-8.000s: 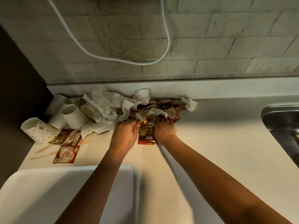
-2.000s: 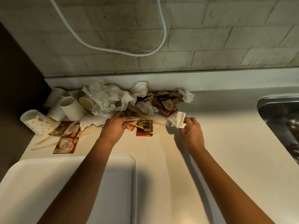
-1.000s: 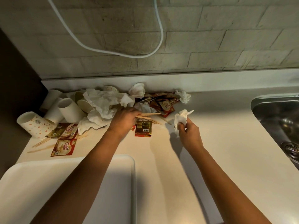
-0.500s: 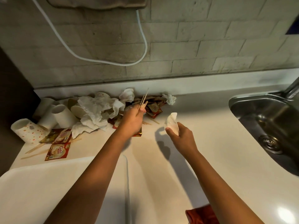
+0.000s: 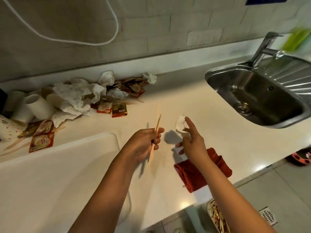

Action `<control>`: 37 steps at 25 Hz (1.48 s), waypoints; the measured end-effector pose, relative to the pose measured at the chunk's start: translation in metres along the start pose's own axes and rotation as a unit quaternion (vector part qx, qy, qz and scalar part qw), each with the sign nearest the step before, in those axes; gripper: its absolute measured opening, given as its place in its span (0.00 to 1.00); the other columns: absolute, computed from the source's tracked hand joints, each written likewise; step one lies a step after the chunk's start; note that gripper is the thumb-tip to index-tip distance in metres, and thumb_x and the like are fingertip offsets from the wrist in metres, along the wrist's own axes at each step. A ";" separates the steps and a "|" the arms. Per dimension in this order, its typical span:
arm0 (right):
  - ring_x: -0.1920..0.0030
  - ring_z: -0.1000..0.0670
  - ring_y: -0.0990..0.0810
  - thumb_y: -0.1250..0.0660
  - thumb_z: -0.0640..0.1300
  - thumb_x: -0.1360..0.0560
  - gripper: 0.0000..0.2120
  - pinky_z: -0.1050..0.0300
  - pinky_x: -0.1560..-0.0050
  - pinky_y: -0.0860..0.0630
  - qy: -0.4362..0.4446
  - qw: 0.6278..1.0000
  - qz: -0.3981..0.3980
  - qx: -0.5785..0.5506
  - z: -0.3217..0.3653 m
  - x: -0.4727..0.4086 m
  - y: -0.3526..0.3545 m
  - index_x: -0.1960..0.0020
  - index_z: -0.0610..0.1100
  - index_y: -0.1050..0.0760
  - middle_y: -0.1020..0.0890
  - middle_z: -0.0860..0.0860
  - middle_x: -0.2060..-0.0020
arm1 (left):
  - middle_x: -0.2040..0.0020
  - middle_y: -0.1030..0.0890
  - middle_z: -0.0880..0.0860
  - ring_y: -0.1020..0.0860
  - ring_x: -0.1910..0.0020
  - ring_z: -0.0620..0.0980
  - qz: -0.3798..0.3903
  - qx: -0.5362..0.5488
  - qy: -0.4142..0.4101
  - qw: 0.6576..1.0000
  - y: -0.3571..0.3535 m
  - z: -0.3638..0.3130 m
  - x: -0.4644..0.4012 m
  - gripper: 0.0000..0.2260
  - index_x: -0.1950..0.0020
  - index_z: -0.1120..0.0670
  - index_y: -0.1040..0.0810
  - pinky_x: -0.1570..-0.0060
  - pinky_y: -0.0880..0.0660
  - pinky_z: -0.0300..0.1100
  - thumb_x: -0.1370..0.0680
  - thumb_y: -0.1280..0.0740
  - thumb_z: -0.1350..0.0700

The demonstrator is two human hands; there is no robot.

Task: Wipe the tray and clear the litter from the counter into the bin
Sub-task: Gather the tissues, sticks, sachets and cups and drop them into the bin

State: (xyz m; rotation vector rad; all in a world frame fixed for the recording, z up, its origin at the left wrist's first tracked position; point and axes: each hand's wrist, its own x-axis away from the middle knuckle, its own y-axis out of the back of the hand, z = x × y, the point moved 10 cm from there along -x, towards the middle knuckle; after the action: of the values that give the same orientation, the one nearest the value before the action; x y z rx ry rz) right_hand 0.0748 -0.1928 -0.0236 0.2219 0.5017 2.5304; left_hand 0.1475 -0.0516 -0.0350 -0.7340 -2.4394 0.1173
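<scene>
My left hand [image 5: 144,142] grips a few thin wooden stir sticks [image 5: 157,122], raised above the white counter [image 5: 210,115]. My right hand [image 5: 191,140] pinches a crumpled white tissue [image 5: 180,124] just to the right of them. The litter pile [image 5: 87,96] of tissues, paper cups [image 5: 36,106] and coffee sachets [image 5: 41,142] lies at the back left against the wall. The white tray [image 5: 58,174] sits at the front left. A bin [image 5: 217,217] with litter inside shows below the counter's front edge, partly hidden by my right arm.
A folded red cloth [image 5: 198,172] lies on the counter near the front edge, under my right wrist. A steel sink [image 5: 262,95] with a tap [image 5: 264,46] is at the right. A white cable [image 5: 67,39] hangs on the brick wall.
Both hands have pulled back from the pile toward the counter's front, carrying the sticks and the tissue. The view has swung right and down, bringing the red cloth and the bin into sight.
</scene>
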 end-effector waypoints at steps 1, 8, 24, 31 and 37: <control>0.66 0.59 0.20 0.48 0.27 0.25 0.27 0.66 0.68 0.23 0.004 1.000 -0.013 -0.009 -0.006 0.007 0.010 0.37 0.54 0.29 0.23 0.55 0.46 | 0.65 0.30 0.52 0.33 0.74 0.42 0.003 -0.001 -0.008 1.000 -0.010 0.006 0.005 0.12 0.54 0.60 0.24 0.73 0.34 0.34 0.19 0.46 0.66; 0.73 0.51 0.32 0.47 0.37 0.37 0.12 0.61 0.71 0.38 -0.006 0.996 -0.038 -0.079 -0.055 0.039 0.070 0.71 0.46 0.26 0.25 0.48 0.73 | 0.69 0.32 0.49 0.39 0.79 0.40 0.045 -0.089 0.005 0.995 -0.088 0.049 0.032 0.12 0.55 0.55 0.22 0.80 0.43 0.31 0.18 0.44 0.58; 0.67 0.54 0.33 0.47 0.33 0.22 0.11 0.60 0.67 0.36 -0.176 0.951 -0.252 -0.020 -0.286 0.162 0.238 0.56 0.49 0.38 0.33 0.52 0.67 | 0.66 0.26 0.51 0.36 0.76 0.42 0.115 -0.222 0.248 0.936 -0.233 0.309 0.058 0.12 0.55 0.56 0.25 0.78 0.42 0.32 0.21 0.46 0.66; 0.43 0.45 0.29 0.39 0.35 0.24 0.20 0.53 0.44 0.31 -0.455 0.890 -0.026 -0.032 -0.421 0.194 0.172 0.34 0.36 0.41 0.29 0.39 0.39 | 0.57 0.20 0.57 0.24 0.63 0.49 0.069 -0.309 0.336 0.887 -0.230 0.392 0.014 0.12 0.39 0.65 0.27 0.69 0.26 0.35 0.21 0.42 0.63; 0.35 0.41 0.29 0.34 0.42 0.27 0.28 0.44 0.33 0.31 -0.482 0.875 -0.002 -0.047 -0.458 0.185 0.163 0.29 0.45 0.38 0.27 0.43 0.35 | 0.44 0.24 0.56 0.26 0.52 0.50 0.070 -0.366 0.285 0.883 -0.238 0.380 -0.008 0.14 0.37 0.55 0.26 0.54 0.31 0.41 0.21 0.39 0.54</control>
State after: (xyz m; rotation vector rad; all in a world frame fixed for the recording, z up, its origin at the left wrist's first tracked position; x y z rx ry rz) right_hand -0.2765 -0.3599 -0.3688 1.3370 -0.0324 2.0655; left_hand -0.1724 -0.2268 -0.2956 -1.0711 -1.8152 -0.8896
